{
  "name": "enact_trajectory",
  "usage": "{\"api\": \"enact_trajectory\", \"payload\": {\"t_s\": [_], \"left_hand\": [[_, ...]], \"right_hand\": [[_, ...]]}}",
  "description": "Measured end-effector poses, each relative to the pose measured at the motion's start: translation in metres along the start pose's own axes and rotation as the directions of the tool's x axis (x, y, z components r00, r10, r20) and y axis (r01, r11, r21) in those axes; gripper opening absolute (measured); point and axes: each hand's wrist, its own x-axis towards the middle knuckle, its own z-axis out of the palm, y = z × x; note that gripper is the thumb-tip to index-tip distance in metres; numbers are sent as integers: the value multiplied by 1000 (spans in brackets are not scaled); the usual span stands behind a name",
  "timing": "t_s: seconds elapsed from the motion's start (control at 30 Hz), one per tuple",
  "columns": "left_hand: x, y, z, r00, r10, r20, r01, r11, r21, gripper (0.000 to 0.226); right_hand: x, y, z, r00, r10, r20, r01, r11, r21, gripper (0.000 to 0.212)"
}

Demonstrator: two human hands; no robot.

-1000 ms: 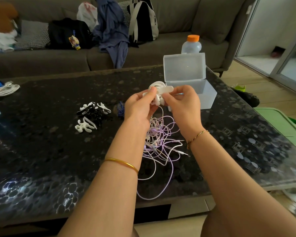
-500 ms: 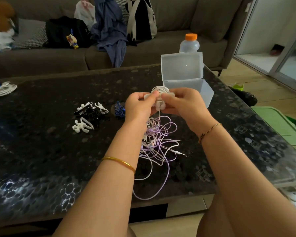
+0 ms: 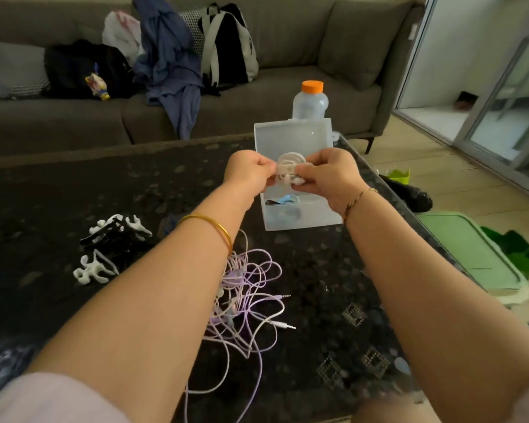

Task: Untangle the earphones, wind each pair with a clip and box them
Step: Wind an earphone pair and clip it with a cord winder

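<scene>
Both hands hold a wound white earphone bundle (image 3: 289, 166) with a white clip across it, just above the open clear plastic box (image 3: 300, 222). My left hand (image 3: 248, 172) pinches its left end and my right hand (image 3: 327, 175) pinches its right end. Inside the box lies a blue wound pair (image 3: 283, 201). A tangle of purple and white earphones (image 3: 245, 297) lies on the dark table between my forearms, two jack plugs pointing right. White and black clips (image 3: 110, 239) lie in a small heap at the left.
A bottle with an orange cap (image 3: 310, 99) stands behind the box lid. The dark patterned table (image 3: 58, 190) ends close to the box on the right. A grey sofa (image 3: 287, 71) with bags and clothes runs along the back. A green mat (image 3: 468, 248) lies on the floor.
Both hands have carried the wound white bundle forward from over the tangle to above the open box. The camera has tilted, so the table contents sit lower in view.
</scene>
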Motion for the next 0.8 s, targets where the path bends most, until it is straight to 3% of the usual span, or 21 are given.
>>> {"api": "enact_trajectory", "payload": {"t_s": [0.23, 0.33, 0.4, 0.43, 0.53, 0.67, 0.73, 0.8], "left_hand": [[38, -8, 20, 997, 63, 34, -70, 952, 297, 16], [51, -14, 25, 1000, 25, 2, -23, 911, 412, 21], [58, -19, 28, 999, -23, -22, 31, 882, 471, 30], [60, -21, 29, 999, -38, -34, 49, 865, 499, 33], [67, -26, 32, 998, -22, -61, 55, 790, 611, 35], [70, -30, 35, 997, 42, -67, 23, 659, 752, 40], [69, -30, 36, 995, 85, -51, -8, 584, 812, 41], [68, -30, 38, 992, 123, -26, -42, 515, 856, 41]], "right_hand": [[37, 9, 0, 997, 66, 34, -60, 987, -150, 12], [51, 15, 4, 990, 123, 64, -108, 973, -205, 16], [60, 19, 9, 983, 163, 80, -138, 958, -251, 5], [63, 21, 12, 980, 184, 77, -156, 950, -271, 11], [73, 27, 17, 968, 238, 78, -207, 935, -290, 13], [85, 37, 24, 971, 219, 95, -168, 911, -375, 16], [88, 39, 26, 974, 212, 79, -152, 874, -462, 30], [88, 38, 28, 975, 205, 85, -117, 801, -587, 31]]}}
